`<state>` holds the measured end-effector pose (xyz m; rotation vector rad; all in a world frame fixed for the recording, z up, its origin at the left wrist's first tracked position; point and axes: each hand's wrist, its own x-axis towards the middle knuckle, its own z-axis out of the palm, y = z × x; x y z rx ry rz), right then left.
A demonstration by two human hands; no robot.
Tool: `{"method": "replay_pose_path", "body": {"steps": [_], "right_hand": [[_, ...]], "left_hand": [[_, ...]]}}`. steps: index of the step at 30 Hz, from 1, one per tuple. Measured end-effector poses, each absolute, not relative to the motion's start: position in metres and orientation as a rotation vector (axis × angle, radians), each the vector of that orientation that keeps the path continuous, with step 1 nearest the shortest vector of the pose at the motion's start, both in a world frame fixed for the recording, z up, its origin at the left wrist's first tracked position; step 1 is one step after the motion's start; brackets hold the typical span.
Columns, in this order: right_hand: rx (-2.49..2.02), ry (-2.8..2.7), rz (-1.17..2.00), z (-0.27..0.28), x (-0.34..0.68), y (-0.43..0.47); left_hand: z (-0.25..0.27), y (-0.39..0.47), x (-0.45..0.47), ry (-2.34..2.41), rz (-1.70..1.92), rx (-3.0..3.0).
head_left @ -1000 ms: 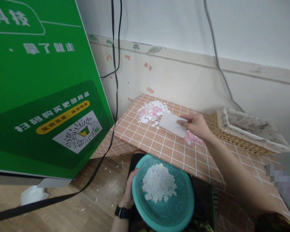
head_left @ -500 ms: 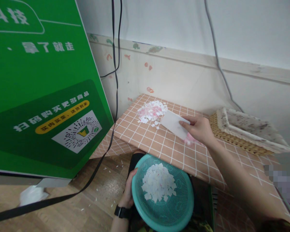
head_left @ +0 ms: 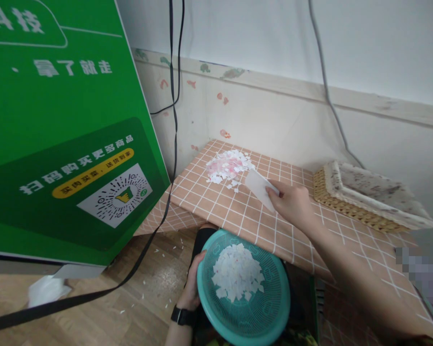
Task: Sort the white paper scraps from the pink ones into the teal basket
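Here, colander [head_left: 272, 295] by table edge [head_left: 204, 214], open cloth [head_left: 227, 206] beside card [head_left: 259, 188].

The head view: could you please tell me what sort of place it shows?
Probably an indoor corner in a small shop or shared room, though I cannot tell which. A green panel bears a QR code and shopping text, and a checked table stands by a stained wall.

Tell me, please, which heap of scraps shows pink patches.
The heap on the checked tabletop, by the white card in the right hand: it is patched with pink, while the other heap in the teal basket looks nearly all white.
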<state>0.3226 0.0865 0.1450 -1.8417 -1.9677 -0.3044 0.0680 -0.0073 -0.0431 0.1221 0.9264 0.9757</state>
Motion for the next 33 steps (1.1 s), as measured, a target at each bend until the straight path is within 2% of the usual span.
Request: {"method": "replay_pose_path", "body": {"steps": [17,33], "right_hand": [[-1.691,-1.924,0.073,0.146,0.326,0.130],[-1.618,-1.975,0.294,0.168,0.339,0.120]], "left_hand": [[-0.040,-0.007,0.067,0.863,0.962,0.104],[-0.039,-0.007,0.067,0.815,0.959,0.102]]}}
